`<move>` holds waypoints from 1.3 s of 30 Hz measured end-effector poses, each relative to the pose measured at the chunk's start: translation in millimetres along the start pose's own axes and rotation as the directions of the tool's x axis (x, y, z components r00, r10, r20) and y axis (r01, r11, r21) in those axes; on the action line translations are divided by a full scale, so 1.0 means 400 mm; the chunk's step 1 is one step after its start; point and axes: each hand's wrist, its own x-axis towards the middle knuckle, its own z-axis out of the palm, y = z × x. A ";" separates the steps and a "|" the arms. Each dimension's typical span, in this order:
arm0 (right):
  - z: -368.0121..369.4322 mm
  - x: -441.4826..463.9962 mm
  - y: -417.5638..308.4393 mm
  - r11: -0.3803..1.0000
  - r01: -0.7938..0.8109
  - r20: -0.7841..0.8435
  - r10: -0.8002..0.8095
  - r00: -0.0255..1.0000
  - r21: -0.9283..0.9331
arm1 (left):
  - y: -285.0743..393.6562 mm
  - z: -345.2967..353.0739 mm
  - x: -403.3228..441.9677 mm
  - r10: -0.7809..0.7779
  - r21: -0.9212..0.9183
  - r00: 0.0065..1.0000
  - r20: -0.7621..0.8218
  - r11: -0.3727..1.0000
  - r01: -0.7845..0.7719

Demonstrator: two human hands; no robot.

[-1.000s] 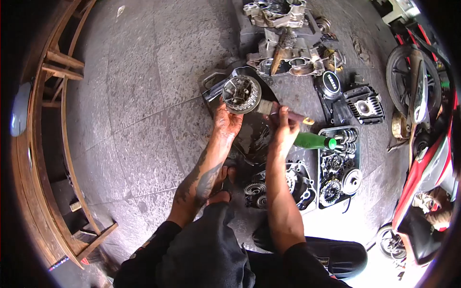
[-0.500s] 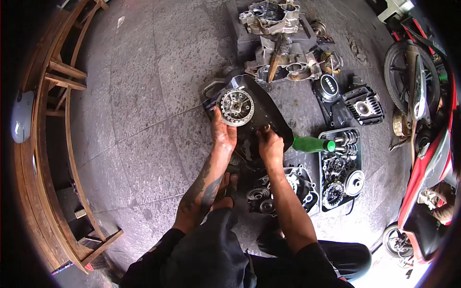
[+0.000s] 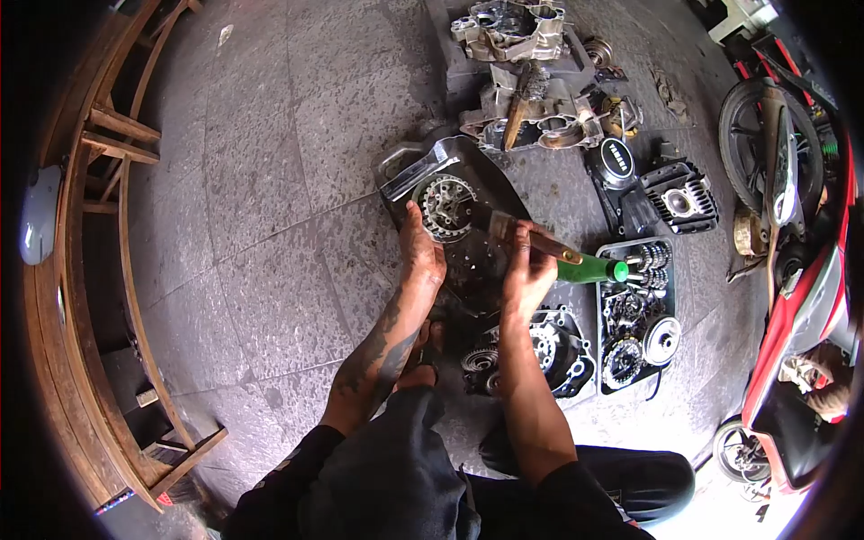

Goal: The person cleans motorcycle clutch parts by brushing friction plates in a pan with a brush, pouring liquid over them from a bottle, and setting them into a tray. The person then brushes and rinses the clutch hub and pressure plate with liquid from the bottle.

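Note:
My left hand [image 3: 421,250] grips the lower left edge of a round toothed metal part [image 3: 447,207], tilted over a black pan [image 3: 490,180]. My right hand [image 3: 529,270] is closed around the wooden handle of a brush [image 3: 540,238], whose dark head is beside the right side of the round part. A green bottle [image 3: 589,268] lies just right of my right hand, its cap over the edge of a parts tray [image 3: 601,360].
Engine cases [image 3: 513,31] are at the top. A YAMAHA cover [image 3: 616,160] and a finned cylinder [image 3: 681,203] lie right. Another casing [image 3: 576,355] is by my right forearm. A wooden bench [image 3: 81,360] stands left, a red motorcycle [image 3: 774,351] right.
The brush was low over the pan half a second ago and is now raised beside the round part. The round part has tilted and sits slightly lower than one second ago.

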 end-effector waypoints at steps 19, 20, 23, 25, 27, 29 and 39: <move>0.035 0.013 -0.074 0.921 0.278 0.312 -0.189 0.931 -0.271 | 0.038 0.055 -0.055 0.180 0.438 0.981 0.065 0.878 -0.191; 0.026 0.009 -0.090 0.937 0.240 0.282 -0.165 0.945 -0.253 | 0.039 0.053 -0.056 0.172 0.397 0.982 0.072 0.899 -0.187; -0.021 0.002 -0.043 0.940 0.162 0.159 -0.118 0.980 -0.300 | 0.048 0.031 -0.031 0.099 0.259 0.994 0.047 0.960 -0.108; -0.059 0.008 -0.026 0.891 0.158 0.297 -0.027 0.954 -0.427 | 0.051 0.001 0.012 0.001 0.050 0.993 0.116 0.999 -0.007; -0.074 0.008 0.014 0.846 0.274 0.437 -0.055 0.898 -0.456 | 0.065 0.004 0.010 -0.066 0.013 0.986 0.153 0.998 0.065; -0.090 0.005 0.050 0.777 0.422 0.626 -0.046 0.778 -0.467 | 0.076 0.019 0.001 -0.149 -0.031 0.966 0.214 0.987 0.159; -0.071 0.061 -0.033 0.821 0.370 0.471 -0.143 0.870 -0.435 | 0.058 0.032 -0.024 -0.100 0.110 0.947 0.306 0.992 0.069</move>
